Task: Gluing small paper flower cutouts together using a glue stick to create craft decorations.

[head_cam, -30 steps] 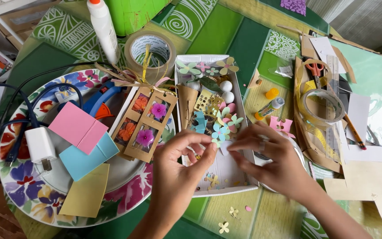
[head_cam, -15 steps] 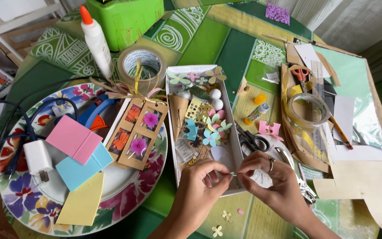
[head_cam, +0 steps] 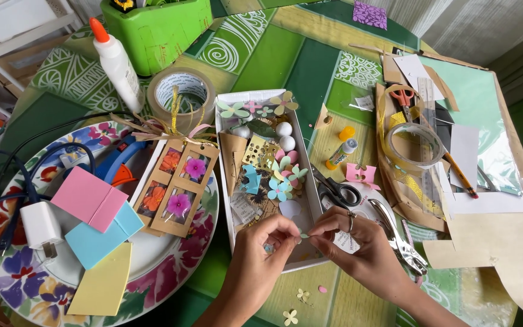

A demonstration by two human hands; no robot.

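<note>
Your left hand (head_cam: 261, 251) and right hand (head_cam: 349, 239) pinch one tiny green paper bit (head_cam: 304, 235) between their fingertips.

You hold the bit just over the near end of the white box (head_cam: 228, 200), which is full of paper flowers (head_cam: 279, 181). Black scissors (head_cam: 337, 191) and a silver hole punch (head_cam: 401, 239) lie close by your right hand. Far to your left, pink, blue and yellow cards (head_cam: 95, 233) sit on the flowery plate (head_cam: 7, 284). Behind them stand a tape roll (head_cam: 180, 97) and a glue bottle (head_cam: 116, 63).
</note>
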